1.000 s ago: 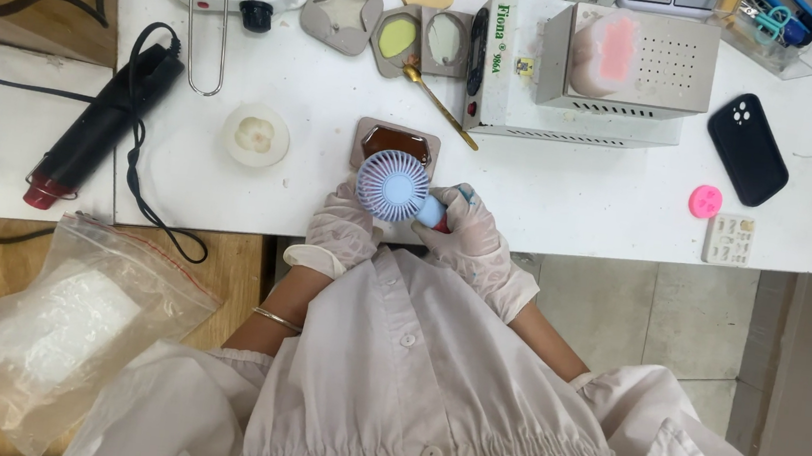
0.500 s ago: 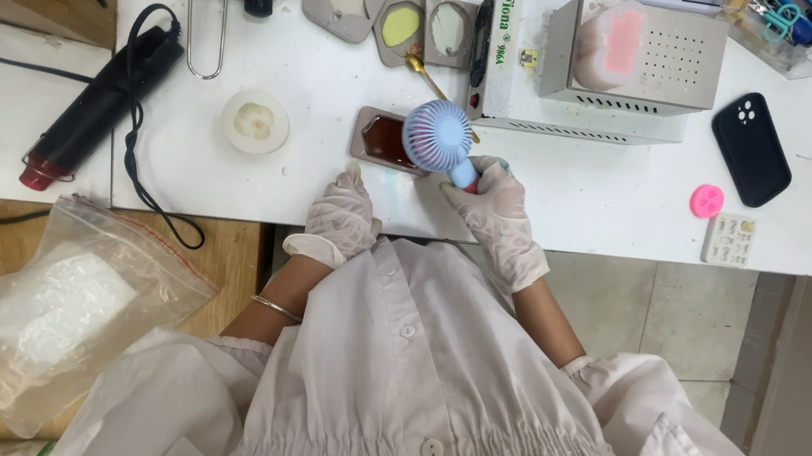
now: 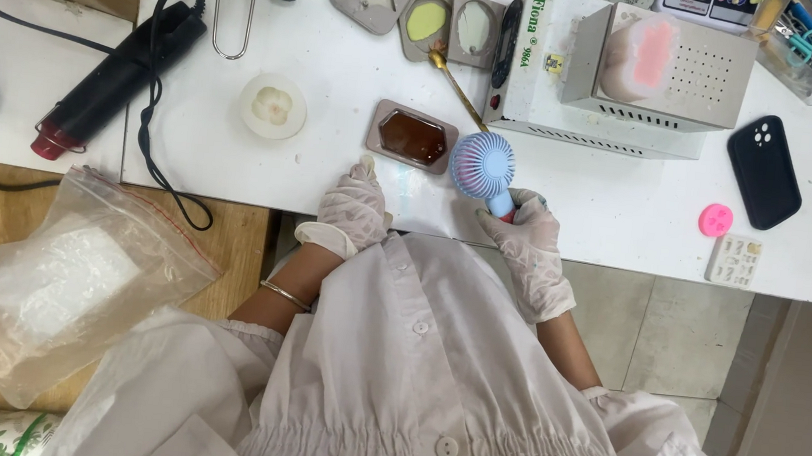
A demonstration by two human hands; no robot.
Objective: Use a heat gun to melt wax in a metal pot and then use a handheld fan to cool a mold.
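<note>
One gloved right hand [image 3: 528, 239] grips a round ribbed fan [image 3: 482, 166].

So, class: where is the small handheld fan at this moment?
In the head view, the handheld fan is held in the gloved right hand near the white table's front edge, just right of the brown-filled mould.

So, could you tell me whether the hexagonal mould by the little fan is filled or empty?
Filled. The hexagonal mould holds a glossy dark brown fill across its whole cavity, level within the grey rim. The fan is beside it.
</note>
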